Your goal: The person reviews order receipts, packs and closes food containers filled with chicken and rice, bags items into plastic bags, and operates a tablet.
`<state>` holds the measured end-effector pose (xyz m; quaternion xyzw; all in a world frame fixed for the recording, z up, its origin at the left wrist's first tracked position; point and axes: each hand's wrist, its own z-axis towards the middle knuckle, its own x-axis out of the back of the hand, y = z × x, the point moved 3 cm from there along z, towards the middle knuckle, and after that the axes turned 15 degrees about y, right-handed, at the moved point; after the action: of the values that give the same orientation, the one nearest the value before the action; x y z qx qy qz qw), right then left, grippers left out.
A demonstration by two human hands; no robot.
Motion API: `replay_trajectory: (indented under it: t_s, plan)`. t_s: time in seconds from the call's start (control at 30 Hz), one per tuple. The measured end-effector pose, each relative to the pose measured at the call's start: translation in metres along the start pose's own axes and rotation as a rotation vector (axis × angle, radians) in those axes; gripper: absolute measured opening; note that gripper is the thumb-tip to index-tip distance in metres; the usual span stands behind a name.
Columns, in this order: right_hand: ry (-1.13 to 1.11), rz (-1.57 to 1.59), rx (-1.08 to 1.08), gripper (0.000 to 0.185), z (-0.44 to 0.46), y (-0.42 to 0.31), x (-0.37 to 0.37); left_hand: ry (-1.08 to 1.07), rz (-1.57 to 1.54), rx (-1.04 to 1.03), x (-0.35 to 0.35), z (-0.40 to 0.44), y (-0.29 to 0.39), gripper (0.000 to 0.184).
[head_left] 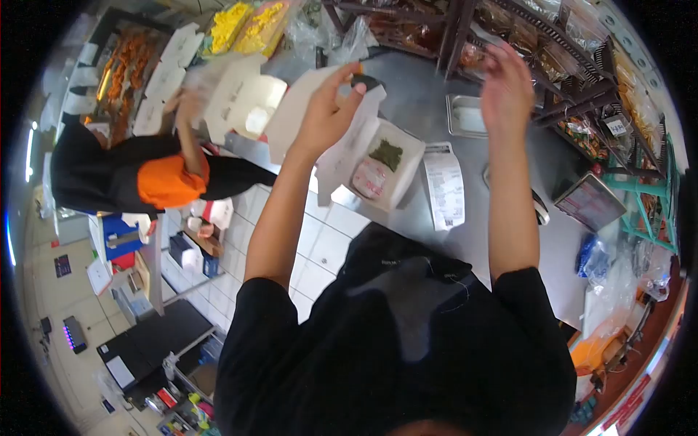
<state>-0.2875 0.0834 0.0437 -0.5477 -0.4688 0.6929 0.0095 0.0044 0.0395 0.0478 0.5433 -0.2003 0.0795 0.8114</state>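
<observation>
My left hand (331,116) is raised over the lid side of an open white takeaway box (408,173), thumb and forefinger around a small black object (368,82) with an orange edge, whose kind I cannot make out. Inside the box lie a dark green leafy portion (386,155) and a packet with red print (369,179). Smeared by motion, my right hand (507,87) is lifted in front of the dark rack, its fingers loosely apart and no object visible in it. A printed receipt (444,187) lies to the right of the box.
A shallow metal tray (467,116) sits behind the receipt. Dark racks (567,98) of bagged goods line the right. Another open white box (254,102) stands left. A co-worker in black with an orange sleeve (173,182) works at the left, near yellow bags (251,27).
</observation>
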Motion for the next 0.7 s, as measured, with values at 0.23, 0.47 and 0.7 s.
replay_trajectory:
  t_s: [0.23, 0.47, 0.7]
  plan:
    - [0.072, -0.416, -0.148, 0.022, -0.126, -0.052, 0.176, -0.233, -0.420, 0.092, -0.054, -0.149, 0.082, 0.027]
    - [-0.215, -1.231, 0.013, 0.065, -0.195, -0.033, 0.252, -0.280, -0.039, 0.416, -0.099, -0.266, 0.006, 0.026]
    - [-0.457, -1.278, 0.178, 0.064, -0.188, -0.030, 0.213, -0.113, 0.160, -0.143, -0.120, -0.258, 0.001, 0.043]
